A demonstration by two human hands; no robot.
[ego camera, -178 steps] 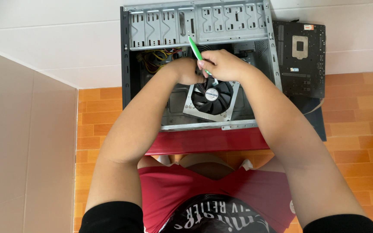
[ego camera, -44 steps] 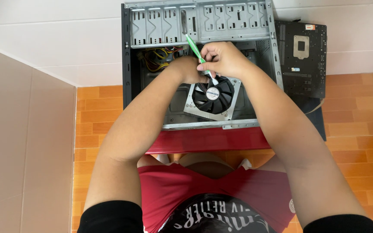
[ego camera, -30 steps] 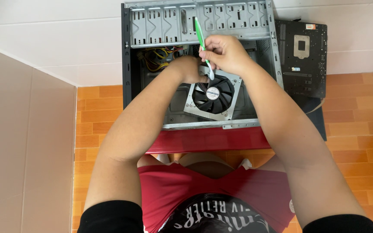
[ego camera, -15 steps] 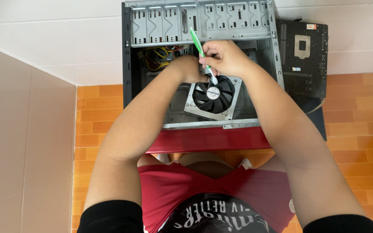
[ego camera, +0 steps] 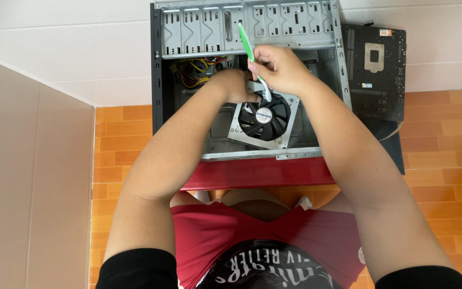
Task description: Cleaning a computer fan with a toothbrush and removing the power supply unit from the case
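Head camera looks straight down into an open computer case lying on orange floor tiles, a black motherboard beside it on the right. Yellow and red wires bunch in the case's upper left corner. The left hand reaches in and covers the upper edge of the fan unit, a grey square frame with black blades. The right hand pinches a green-and-white brush, tilted, its white end down on the fan.

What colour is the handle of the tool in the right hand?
Bright green handle, in the right hand; head view.
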